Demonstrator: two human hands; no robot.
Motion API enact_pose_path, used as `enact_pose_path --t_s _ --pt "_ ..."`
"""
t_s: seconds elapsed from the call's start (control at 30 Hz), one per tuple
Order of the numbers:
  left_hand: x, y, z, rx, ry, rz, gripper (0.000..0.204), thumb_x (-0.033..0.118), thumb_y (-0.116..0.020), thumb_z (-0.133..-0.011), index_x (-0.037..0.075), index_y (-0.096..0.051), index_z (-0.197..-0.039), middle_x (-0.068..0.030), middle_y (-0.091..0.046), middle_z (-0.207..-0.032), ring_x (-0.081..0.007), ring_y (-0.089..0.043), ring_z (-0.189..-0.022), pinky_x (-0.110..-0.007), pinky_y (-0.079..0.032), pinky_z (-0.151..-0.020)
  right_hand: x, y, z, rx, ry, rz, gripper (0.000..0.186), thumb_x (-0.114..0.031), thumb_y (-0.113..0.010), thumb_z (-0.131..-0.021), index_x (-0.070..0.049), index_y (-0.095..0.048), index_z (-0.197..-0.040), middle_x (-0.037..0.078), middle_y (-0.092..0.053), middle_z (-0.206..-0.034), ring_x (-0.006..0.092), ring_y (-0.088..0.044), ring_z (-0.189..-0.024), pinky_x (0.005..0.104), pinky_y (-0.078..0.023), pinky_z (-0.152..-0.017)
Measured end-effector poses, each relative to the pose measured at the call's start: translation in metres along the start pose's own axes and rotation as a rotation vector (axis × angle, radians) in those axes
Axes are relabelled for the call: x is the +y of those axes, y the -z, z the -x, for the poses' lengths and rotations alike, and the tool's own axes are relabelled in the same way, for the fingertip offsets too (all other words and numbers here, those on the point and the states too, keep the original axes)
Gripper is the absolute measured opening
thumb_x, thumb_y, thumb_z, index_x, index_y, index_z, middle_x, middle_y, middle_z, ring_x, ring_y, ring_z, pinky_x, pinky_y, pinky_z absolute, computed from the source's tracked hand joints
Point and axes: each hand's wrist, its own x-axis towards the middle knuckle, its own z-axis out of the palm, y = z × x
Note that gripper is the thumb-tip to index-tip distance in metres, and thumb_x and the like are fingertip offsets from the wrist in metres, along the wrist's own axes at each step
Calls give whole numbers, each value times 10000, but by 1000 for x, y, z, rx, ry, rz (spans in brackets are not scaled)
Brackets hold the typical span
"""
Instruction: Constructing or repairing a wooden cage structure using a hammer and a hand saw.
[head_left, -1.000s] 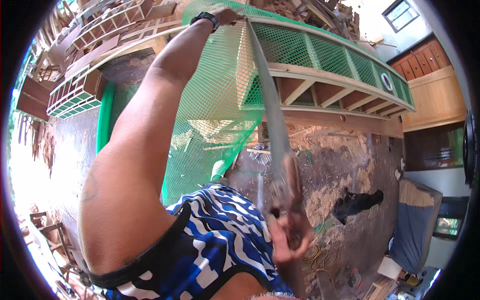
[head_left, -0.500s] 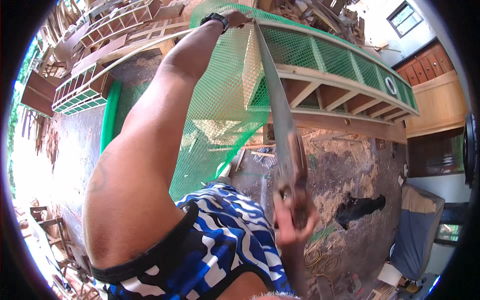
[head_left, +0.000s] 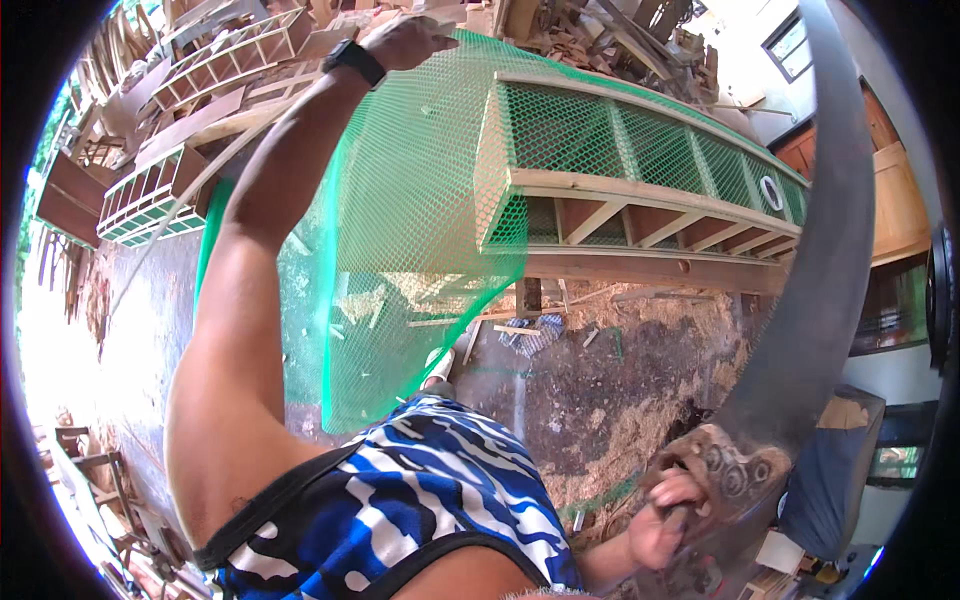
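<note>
My right hand (head_left: 672,518) grips the worn wooden handle of a handsaw (head_left: 815,270) at the lower right. Its broad dark blade points up, apart from the frame. At the upper left my left hand (head_left: 408,42), with a black watch on its wrist, is closed on a thin wooden strip (head_left: 215,190). The strip slants down behind my forearm; its grip point is hidden. Green plastic mesh (head_left: 400,200) hangs beside that hand and covers the long wooden frame (head_left: 640,190). Whether my fingers touch the mesh, I cannot tell.
A white ring-shaped roll (head_left: 771,193) lies on the mesh-covered frame. Several slatted wooden frames (head_left: 150,195) stand at the left. Scrap wood (head_left: 600,60) is heaped behind. Sawdust and a crumpled checked cloth (head_left: 530,335) lie on the floor. A covered object (head_left: 830,480) stands at the right.
The saw has come away from the frame's near-left top corner and swung right, toward me. My left hand has moved left with the strip, away from that corner. The loose mesh hangs more openly.
</note>
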Motion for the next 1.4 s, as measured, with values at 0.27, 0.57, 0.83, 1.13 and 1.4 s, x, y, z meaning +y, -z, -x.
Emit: enact_pose_path --t_s 0.27,0.57,0.83,1.13,1.4 --pt "151 81 -58 -244 -151 -117 387 453 -617 -960 114 -639 -1144 -159 -691 -1021 -333 -675 -994 -462 -515 -839 0 37 11 677 -332 -333 470 -446 -626 -924 -87 -515 -1206 52 -413 -640 171 -373 -561 380 -383 -666" --pt "439 72 -88 -101 -1306 40 141 135 -655 -802 82 -598 -919 -70 -642 -808 -258 -696 -772 -400 -561 -667 -16 126 22 750 -73 -309 436 -421 -579 -942 -19 -503 -1094 59 -425 -674 172 -415 -635 375 -367 -743" --pt "711 34 -79 34 -1774 355 129 167 -705 -726 126 -651 -617 -74 -656 -626 -282 -699 -632 -414 -562 -546 17 260 103 939 -56 -193 432 -414 -491 -1006 15 -544 -999 69 -454 -631 188 -462 -585 386 -399 -706" --pt "970 -99 -78 -148 -2057 229 85 189 -740 -694 116 -715 -657 -79 -657 -616 -318 -707 -657 -448 -553 -532 -2 406 146 1234 -136 -50 507 -379 -568 -947 23 -606 -1253 50 -472 -661 174 -449 -602 324 -398 -640" --pt "1140 -238 -115 -387 -2133 269 166 248 -719 -788 96 -742 -848 -140 -712 -841 -377 -709 -808 -502 -573 -644 45 485 113 1579 -233 -4 363 -376 -555 -940 -15 -591 -928 49 -445 -625 174 -411 -564 354 -398 -633"
